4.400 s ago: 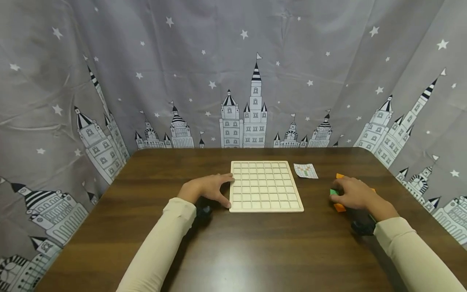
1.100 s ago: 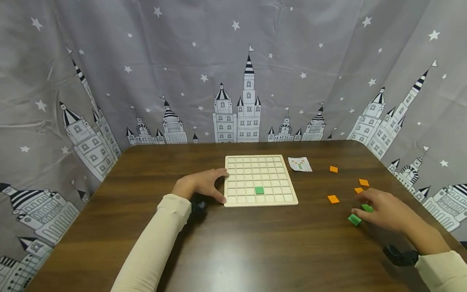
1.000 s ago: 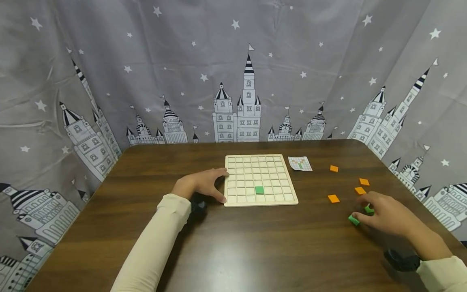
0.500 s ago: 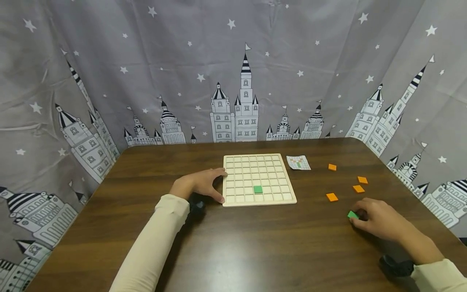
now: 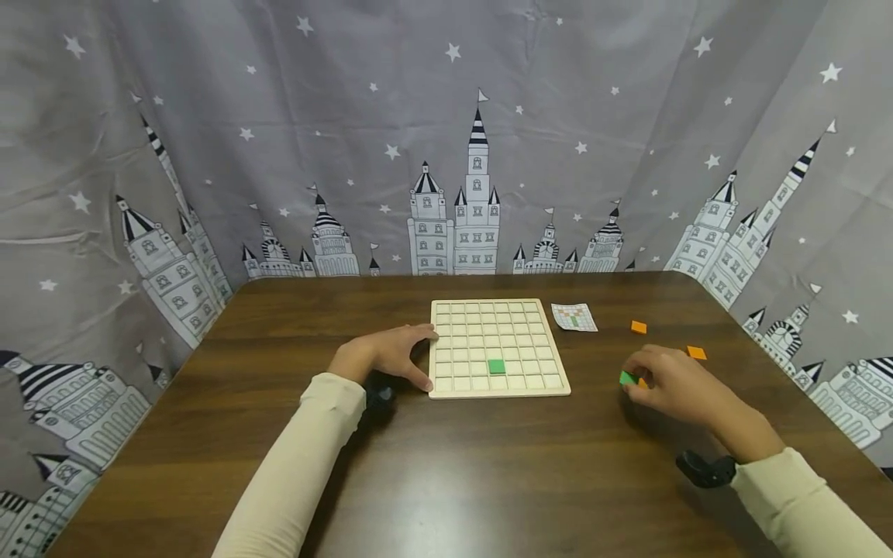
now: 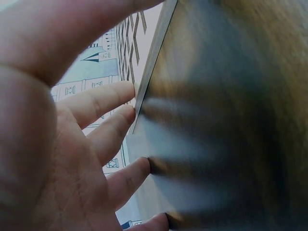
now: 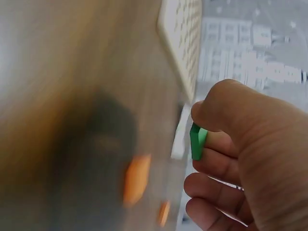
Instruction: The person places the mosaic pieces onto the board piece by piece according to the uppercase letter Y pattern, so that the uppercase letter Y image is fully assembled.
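Note:
My left hand (image 5: 387,353) rests at the left edge of a pale wooden grid board (image 5: 473,341), thumb near its front corner and the other fingers stretched out. One green square tile (image 5: 496,366) lies in a cell of the second row from the front. Right of the board, my right hand (image 5: 680,386) pinches another green tile (image 7: 196,143) between thumb and fingers, held above the table. An orange tile (image 5: 643,384) shows just beyond that grip, partly hidden by the hand.
A small paper card (image 5: 574,317) with a coloured grid pattern lies beside the board's far right corner. More orange tiles lie on the right, one farther back (image 5: 638,327) and another (image 5: 696,353) behind the hand. A grey castle-print curtain (image 5: 314,116) hangs behind the table.
A green tile has come onto the board since the oldest frame. My right hand has picked up green from the table's right side and moved left and away. The left hand stays put.

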`<state>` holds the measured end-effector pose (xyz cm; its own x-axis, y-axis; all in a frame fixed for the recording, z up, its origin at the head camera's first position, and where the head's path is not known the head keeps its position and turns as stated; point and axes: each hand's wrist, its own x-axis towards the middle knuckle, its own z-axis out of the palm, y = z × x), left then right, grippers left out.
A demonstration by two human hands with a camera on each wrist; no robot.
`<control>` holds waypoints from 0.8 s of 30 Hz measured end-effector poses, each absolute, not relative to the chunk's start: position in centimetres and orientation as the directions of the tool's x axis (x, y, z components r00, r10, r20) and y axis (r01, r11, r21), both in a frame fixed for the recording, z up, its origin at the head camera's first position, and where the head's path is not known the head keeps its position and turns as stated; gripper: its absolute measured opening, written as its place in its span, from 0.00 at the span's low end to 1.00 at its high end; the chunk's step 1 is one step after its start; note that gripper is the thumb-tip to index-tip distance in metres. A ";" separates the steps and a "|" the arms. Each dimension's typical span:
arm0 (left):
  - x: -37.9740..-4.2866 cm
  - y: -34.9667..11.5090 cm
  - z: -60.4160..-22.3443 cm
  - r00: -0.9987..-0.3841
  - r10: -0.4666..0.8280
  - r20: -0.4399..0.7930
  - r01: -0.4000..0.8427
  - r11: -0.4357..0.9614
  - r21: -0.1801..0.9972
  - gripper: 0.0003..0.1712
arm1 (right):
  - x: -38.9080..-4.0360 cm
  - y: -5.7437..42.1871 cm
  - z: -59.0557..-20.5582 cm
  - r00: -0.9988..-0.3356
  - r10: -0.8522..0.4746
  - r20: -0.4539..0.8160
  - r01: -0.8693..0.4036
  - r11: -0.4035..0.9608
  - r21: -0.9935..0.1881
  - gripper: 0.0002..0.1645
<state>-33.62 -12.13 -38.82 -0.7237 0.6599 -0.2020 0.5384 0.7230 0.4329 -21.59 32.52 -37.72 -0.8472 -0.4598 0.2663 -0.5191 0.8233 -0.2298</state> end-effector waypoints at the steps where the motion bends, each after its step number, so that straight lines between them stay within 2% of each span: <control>1: -33.5 -12.2 -38.8 -0.725 0.657 -0.205 0.536 0.726 0.432 0.55 | -22.2 31.5 -37.6 -0.835 -0.478 0.275 -0.540 0.808 -0.235 0.09; 14: -33.1 -11.7 -38.7 -0.740 0.635 -0.222 0.505 0.743 0.440 0.55 | -28.8 20.1 -38.0 -0.713 -0.648 0.268 -0.701 0.662 -0.265 0.06; 24: -32.7 -12.3 -38.9 -0.762 0.609 -0.217 0.488 0.762 0.426 0.54 | -30.6 16.2 -38.8 -0.753 -0.637 0.165 -0.656 0.708 -0.261 0.07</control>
<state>-32.74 -12.28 -38.86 -0.7625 0.6094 -0.2173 0.4878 0.7621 0.4257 -30.64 16.16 -38.80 -0.7532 -0.6366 0.1654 -0.6559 0.7083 -0.2610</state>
